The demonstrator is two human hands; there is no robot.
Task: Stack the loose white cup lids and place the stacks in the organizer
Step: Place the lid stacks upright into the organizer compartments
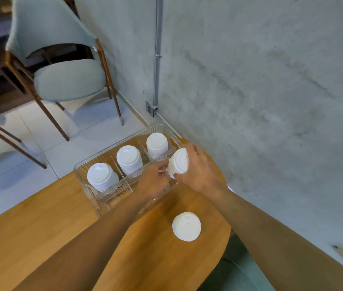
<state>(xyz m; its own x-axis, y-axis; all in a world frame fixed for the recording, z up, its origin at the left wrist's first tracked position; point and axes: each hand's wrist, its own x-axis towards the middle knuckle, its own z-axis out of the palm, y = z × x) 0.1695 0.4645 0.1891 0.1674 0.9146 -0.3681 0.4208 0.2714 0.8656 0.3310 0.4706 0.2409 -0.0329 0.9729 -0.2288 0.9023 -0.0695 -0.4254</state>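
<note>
Two hands (153, 181) (198, 171), five stacks (102, 177) (129, 160) (157, 144) (179, 162) (186, 226), one organizer (112, 195)

Far row of organizer (78, 167): all 3 compartments blocked by lid stacks (129, 159). Near row: left and middle compartments open from above; right end covered by left hand (153, 181) and right hand (198, 171), both on a tilted stack (178, 162). Wall (250, 101) sits just beside the organizer's far right end, tight there. 1 loose stack (186, 226) stands near right, between the forearms. Table (40, 227) is open wood on the left; widest way in is from near left.
</note>
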